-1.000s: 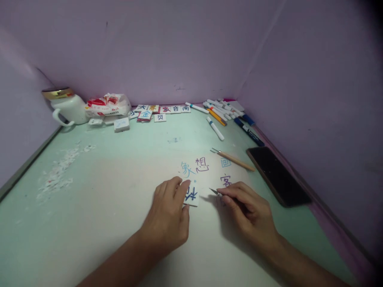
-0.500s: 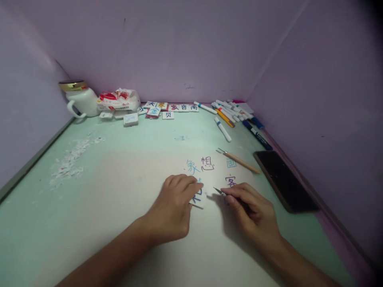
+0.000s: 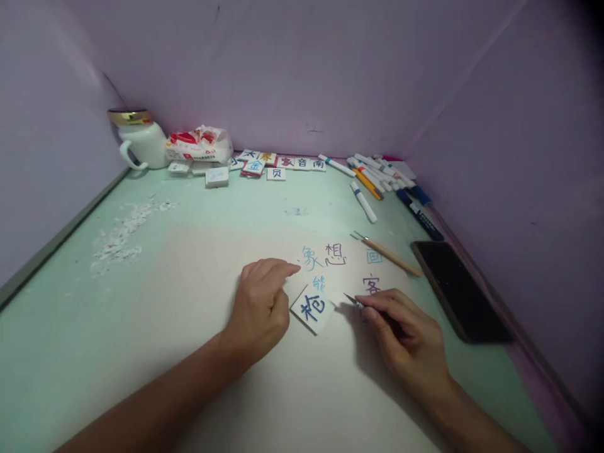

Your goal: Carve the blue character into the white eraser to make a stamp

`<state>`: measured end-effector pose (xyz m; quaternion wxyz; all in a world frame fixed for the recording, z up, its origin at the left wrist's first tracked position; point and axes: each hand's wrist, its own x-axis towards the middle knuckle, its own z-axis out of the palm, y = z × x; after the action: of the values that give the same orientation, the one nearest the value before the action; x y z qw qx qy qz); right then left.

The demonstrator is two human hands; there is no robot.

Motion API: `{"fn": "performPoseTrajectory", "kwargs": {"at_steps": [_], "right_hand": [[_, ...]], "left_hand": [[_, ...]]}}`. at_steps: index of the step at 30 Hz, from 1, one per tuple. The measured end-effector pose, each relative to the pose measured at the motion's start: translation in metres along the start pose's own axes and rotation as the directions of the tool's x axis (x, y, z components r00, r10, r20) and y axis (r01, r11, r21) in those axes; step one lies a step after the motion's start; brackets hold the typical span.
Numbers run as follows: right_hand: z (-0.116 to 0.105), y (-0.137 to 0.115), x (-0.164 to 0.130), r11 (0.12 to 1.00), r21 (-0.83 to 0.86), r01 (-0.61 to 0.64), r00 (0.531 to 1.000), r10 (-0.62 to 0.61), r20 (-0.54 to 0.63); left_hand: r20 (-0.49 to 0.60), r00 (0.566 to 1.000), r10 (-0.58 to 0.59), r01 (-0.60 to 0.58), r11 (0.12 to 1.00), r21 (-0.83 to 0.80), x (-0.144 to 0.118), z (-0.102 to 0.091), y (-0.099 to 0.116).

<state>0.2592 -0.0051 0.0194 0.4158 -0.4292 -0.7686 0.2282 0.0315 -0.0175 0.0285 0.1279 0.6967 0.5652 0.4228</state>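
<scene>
A white square tile [image 3: 313, 307] with a dark blue character lies tilted on the pale green table [image 3: 189, 251]. My left hand [image 3: 259, 305] rests just left of the tile, thumb near its edge, index finger stretched forward, holding nothing. My right hand [image 3: 406, 336] grips a thin pointed carving tool [image 3: 353, 301] whose tip points at the tile's right corner. Several coloured characters [image 3: 330, 258] are written on the table just beyond the tile.
A black phone [image 3: 460, 289] lies at the right, a wooden-handled tool [image 3: 389, 253] beyond the hands. Several markers [image 3: 377, 179] and character tiles [image 3: 278, 165] line the back wall, with a white mug [image 3: 141, 143] and a packet [image 3: 201, 145]. White shavings [image 3: 120, 236] lie at left.
My left hand has lifted off the tile and drawn back to the left, uncovering it. The tile now lies turned at an angle. The view has shifted left.
</scene>
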Motion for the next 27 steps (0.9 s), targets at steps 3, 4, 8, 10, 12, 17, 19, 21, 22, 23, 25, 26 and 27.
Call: {"fn": "performPoseTrajectory", "kwargs": {"at_steps": [3, 4, 8, 10, 12, 17, 19, 21, 22, 23, 25, 26, 27], "right_hand": [[0.000, 0.000, 0.000, 1.000, -0.004, -0.019, 1.000, 0.019, 0.012], [0.000, 0.000, -0.001, 1.000, -0.007, -0.023, 1.000, 0.023, 0.014], [0.000, -0.001, -0.001, 0.999, -0.019, -0.030, 0.999, 0.030, 0.013], [0.000, -0.001, 0.000, 0.999, -0.024, -0.033, 0.999, 0.033, 0.013], [-0.001, -0.001, 0.000, 0.999, -0.025, -0.041, 0.999, 0.042, 0.013], [-0.001, -0.002, 0.001, 0.998, -0.023, -0.052, 0.998, 0.053, 0.021], [-0.001, -0.002, 0.001, 0.998, -0.023, -0.051, 0.998, 0.052, 0.019], [-0.001, -0.002, 0.001, 0.998, -0.022, -0.056, 0.998, 0.056, 0.016], [-0.001, -0.002, 0.001, 0.998, -0.020, -0.055, 0.998, 0.055, 0.018], [-0.001, -0.003, 0.001, 0.999, -0.015, -0.051, 0.999, 0.051, 0.020], [-0.002, -0.002, 0.002, 0.999, -0.006, -0.040, 0.999, 0.040, 0.026], [-0.002, -0.002, 0.002, 0.999, -0.003, -0.037, 0.999, 0.037, 0.028], [-0.002, -0.002, 0.002, 0.999, -0.002, -0.037, 0.999, 0.037, 0.029]], "left_hand": [[0.008, 0.997, -0.077, 0.077, 0.997, -0.015, 0.003, 0.000, -0.002], [0.016, 0.995, -0.094, 0.095, 0.995, -0.020, 0.004, 0.000, -0.003], [0.063, 0.991, -0.120, 0.123, 0.992, -0.036, 0.004, 0.000, 0.001], [0.124, 0.987, -0.103, 0.104, 0.995, 0.000, 0.002, -0.001, 0.006], [0.214, 0.974, -0.079, 0.060, 0.994, 0.094, -0.001, 0.000, 0.013], [0.354, 0.933, -0.058, -0.047, 0.958, 0.282, -0.012, 0.008, 0.027], [0.362, 0.930, -0.060, -0.049, 0.957, 0.287, -0.014, 0.010, 0.028], [0.379, 0.925, -0.035, -0.063, 0.968, 0.242, -0.015, 0.010, 0.026], [0.392, 0.920, -0.006, -0.078, 0.977, 0.198, -0.015, 0.010, 0.024], [0.404, 0.914, 0.032, -0.098, 0.985, 0.142, -0.014, 0.009, 0.022], [0.419, 0.902, 0.109, -0.135, 0.990, 0.033, -0.013, 0.005, 0.018], [0.419, 0.898, 0.133, -0.145, 0.989, -0.002, -0.013, 0.004, 0.016], [0.421, 0.895, 0.145, -0.151, 0.988, -0.019, -0.012, 0.002, 0.015]]}}
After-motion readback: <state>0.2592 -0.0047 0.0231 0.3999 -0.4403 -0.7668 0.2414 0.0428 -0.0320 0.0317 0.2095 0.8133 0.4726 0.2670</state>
